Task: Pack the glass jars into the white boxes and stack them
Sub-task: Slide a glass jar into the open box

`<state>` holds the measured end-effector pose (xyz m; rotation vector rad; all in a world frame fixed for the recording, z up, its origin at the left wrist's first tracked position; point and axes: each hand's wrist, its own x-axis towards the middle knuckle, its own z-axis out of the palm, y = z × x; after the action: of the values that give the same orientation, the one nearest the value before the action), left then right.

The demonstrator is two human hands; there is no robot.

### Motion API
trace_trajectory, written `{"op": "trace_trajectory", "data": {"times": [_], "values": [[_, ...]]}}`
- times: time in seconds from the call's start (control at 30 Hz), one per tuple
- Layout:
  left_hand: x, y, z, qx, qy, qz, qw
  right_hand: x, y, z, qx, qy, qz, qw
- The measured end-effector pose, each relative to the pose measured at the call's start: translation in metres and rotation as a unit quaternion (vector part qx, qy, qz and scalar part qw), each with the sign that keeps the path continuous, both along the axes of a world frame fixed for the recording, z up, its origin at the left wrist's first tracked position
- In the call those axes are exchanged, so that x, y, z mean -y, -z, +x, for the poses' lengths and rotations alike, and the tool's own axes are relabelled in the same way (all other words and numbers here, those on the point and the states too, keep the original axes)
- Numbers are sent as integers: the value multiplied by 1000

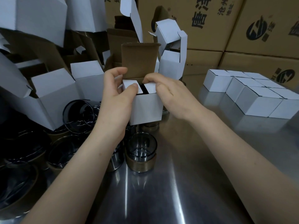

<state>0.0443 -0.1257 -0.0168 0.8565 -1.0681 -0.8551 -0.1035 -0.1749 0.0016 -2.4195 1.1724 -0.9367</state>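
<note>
Both hands grip one white box (145, 109) at the middle of the table, folding its side flaps down.

I see my left hand (116, 92) curled round the box's left edge, thumb pressing the left flap; my right hand (169, 96) curls over the right flap, a dark gap showing between the flaps, the brown-lined lid (140, 60) upright behind. Brown cartons (226, 21) wall the far side. Open white boxes (53, 94) crowd the left; closed boxes (252, 92) sit packed together at right. Glass jars (77, 117) cluster near left, one jar (141, 152) just below the held box. All rest on a shiny metal table (194, 175).
</note>
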Motion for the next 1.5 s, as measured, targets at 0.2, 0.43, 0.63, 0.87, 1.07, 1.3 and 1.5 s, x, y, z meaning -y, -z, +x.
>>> {"op": "trace_trajectory", "data": {"times": [0.2,0.43,0.63,0.87,1.07,1.3,1.5], "values": [[1,0,0,6,-5,1,1000,1,0,1,-6,3,-11,1000],[-5,-4,1,20,-4,-18,1000,-6,12,6,162,-13,36,986],[-6,-5,1,20,2,0,1000,-6,11,9,290,-20,176,940],[-4,-5,0,12,5,11,1000,-13,8,12,326,-33,225,918],[-3,-7,2,-65,5,55,996,-15,11,11,353,-41,255,899],[-2,0,2,2,58,65,996,-5,11,-6,310,-121,283,900],[-3,1,4,39,58,44,997,-1,12,-18,304,-169,284,893]]}}
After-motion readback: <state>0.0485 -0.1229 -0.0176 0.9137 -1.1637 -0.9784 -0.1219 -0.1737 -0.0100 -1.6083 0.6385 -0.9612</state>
